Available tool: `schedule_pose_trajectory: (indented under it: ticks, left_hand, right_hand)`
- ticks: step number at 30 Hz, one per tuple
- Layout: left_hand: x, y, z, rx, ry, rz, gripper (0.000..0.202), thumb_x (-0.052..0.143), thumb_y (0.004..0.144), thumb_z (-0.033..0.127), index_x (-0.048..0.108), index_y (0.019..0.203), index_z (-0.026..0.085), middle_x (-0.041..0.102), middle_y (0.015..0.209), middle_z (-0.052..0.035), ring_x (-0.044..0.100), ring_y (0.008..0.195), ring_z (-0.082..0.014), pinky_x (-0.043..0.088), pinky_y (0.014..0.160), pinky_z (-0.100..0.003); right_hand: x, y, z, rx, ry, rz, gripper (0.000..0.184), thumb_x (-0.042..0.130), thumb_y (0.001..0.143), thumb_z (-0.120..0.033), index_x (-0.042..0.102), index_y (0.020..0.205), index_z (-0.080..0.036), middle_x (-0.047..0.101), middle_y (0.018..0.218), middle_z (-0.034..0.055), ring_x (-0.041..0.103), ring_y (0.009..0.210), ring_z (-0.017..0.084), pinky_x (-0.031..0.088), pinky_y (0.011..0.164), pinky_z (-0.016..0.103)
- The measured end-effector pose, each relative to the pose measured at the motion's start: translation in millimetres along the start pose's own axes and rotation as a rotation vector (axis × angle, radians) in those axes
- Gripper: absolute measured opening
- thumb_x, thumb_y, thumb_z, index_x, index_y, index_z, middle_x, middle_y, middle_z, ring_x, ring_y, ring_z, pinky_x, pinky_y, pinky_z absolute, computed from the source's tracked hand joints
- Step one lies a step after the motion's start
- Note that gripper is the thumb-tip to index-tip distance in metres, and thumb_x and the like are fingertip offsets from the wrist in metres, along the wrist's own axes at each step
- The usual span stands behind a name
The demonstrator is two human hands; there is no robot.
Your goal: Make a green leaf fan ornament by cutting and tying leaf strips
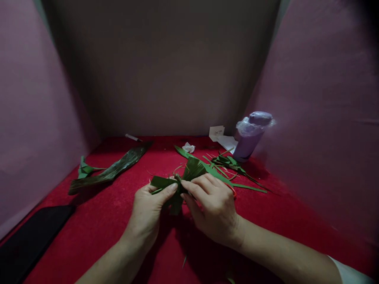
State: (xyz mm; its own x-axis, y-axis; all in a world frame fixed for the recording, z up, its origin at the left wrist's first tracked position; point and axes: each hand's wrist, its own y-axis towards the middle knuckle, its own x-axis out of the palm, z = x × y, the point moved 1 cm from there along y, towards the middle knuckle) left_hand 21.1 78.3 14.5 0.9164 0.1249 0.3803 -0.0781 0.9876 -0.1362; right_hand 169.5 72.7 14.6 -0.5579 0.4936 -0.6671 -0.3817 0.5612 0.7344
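Note:
A folded green leaf piece (194, 167) with strips fanning outward is held between my two hands, just above the red cloth. My left hand (151, 207) pinches its left side, thumb on top near the centre. My right hand (214, 205) has its fingertips pressed at the same centre, where a short brownish stub (178, 177) sticks up. Under and behind my right hand, a long green leaf (217, 173) lies on the cloth. An orange-red handle (234, 192) shows beside my right knuckles; the rest of that object is hidden.
A long dark leaf (115, 169) and a small folded leaf (85, 169) lie left. Leaf scraps (227, 161) lie right, by a purple cup-like container (248, 144) with clear plastic. Farther back are crumpled tissue (188, 147), a white card (216, 133) and a pen-like object (133, 137). A black slab (35, 232) lies front left.

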Motion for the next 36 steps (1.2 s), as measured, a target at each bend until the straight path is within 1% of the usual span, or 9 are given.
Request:
schedule_pose_trajectory:
  ticks: [5,8,12,15,18,21,25,30,36]
  left_hand:
    - [1.9,-3,1,0.033,0.023,-0.015,0.022,0.076,0.060,0.021,0.071,0.080,0.011,0.072,0.076,-0.0061,0.063,0.067,-0.0140,0.050,0.065,-0.024]
    - [1.3,-2,-1,0.037,0.029,-0.033,0.021,0.076,0.061,0.021,0.071,0.079,0.012,0.072,0.077,-0.0060,0.063,0.067,-0.0140,0.050,0.065,-0.024]
    - [1.1,-1,-2,0.031,0.040,-0.034,0.021,0.076,0.059,0.022,0.071,0.077,0.012,0.072,0.075,-0.0053,0.062,0.064,-0.0138,0.050,0.060,-0.023]
    - [1.9,-1,-1,0.041,0.045,-0.036,0.020,0.076,0.061,0.022,0.071,0.077,0.012,0.072,0.073,-0.0060,0.062,0.063,-0.0142,0.050,0.059,-0.024]
    - [2.0,-2,1,0.060,0.035,-0.020,0.021,0.076,0.061,0.022,0.071,0.078,0.012,0.072,0.076,-0.0068,0.063,0.067,-0.0152,0.050,0.063,-0.024]
    - [1.6,-1,3,0.080,0.027,0.001,0.022,0.076,0.060,0.021,0.071,0.079,0.012,0.073,0.080,-0.0069,0.064,0.071,-0.0161,0.051,0.066,-0.025]
    - [1.5,-1,4,0.080,0.011,0.006,0.023,0.077,0.058,0.020,0.071,0.079,0.012,0.073,0.081,-0.0067,0.064,0.073,-0.0166,0.051,0.068,-0.025]
    - [2.5,-2,1,0.066,0.017,-0.018,0.022,0.076,0.059,0.020,0.071,0.078,0.012,0.073,0.080,-0.0069,0.065,0.072,-0.0168,0.051,0.068,-0.025]
    - [1.6,-2,-2,0.051,0.009,-0.015,0.024,0.077,0.058,0.020,0.071,0.080,0.011,0.073,0.081,-0.0072,0.064,0.072,-0.0158,0.050,0.070,-0.025]
  right_hand:
    - [0,0,1,-0.075,-0.018,-0.036,0.024,0.051,0.085,-0.019,0.061,0.107,-0.015,0.062,0.082,0.0056,0.052,0.076,0.018,0.042,0.069,0.033]
    - [3,-1,2,-0.093,-0.015,-0.025,0.022,0.050,0.085,-0.016,0.061,0.103,-0.013,0.062,0.081,0.0061,0.052,0.075,0.019,0.042,0.069,0.033]
    - [6,-2,2,-0.097,-0.016,-0.019,0.018,0.050,0.085,-0.015,0.061,0.100,-0.014,0.063,0.080,0.0056,0.052,0.074,0.018,0.042,0.068,0.033]
    - [1,0,0,-0.061,0.021,0.016,0.016,0.052,0.085,-0.019,0.060,0.099,-0.014,0.063,0.083,0.0061,0.054,0.076,0.018,0.042,0.069,0.032]
    - [-4,2,-2,0.021,0.055,0.058,0.015,0.054,0.084,-0.026,0.058,0.093,-0.014,0.062,0.082,0.0074,0.054,0.077,0.019,0.042,0.069,0.033]
    - [-5,2,-2,0.082,0.031,0.028,0.014,0.055,0.082,-0.029,0.058,0.084,-0.015,0.060,0.077,0.0067,0.053,0.075,0.020,0.041,0.066,0.033]
    - [1,1,-1,0.091,0.015,0.011,0.011,0.053,0.082,-0.025,0.058,0.077,-0.016,0.059,0.074,0.0053,0.052,0.072,0.018,0.039,0.064,0.031]
    - [4,0,-2,0.105,0.041,0.029,0.011,0.052,0.083,-0.021,0.058,0.075,-0.015,0.059,0.073,0.0048,0.052,0.071,0.017,0.039,0.065,0.030]
    - [6,1,-3,0.128,0.055,0.007,0.012,0.051,0.084,-0.021,0.057,0.075,-0.015,0.059,0.074,0.0046,0.051,0.072,0.017,0.038,0.065,0.030]
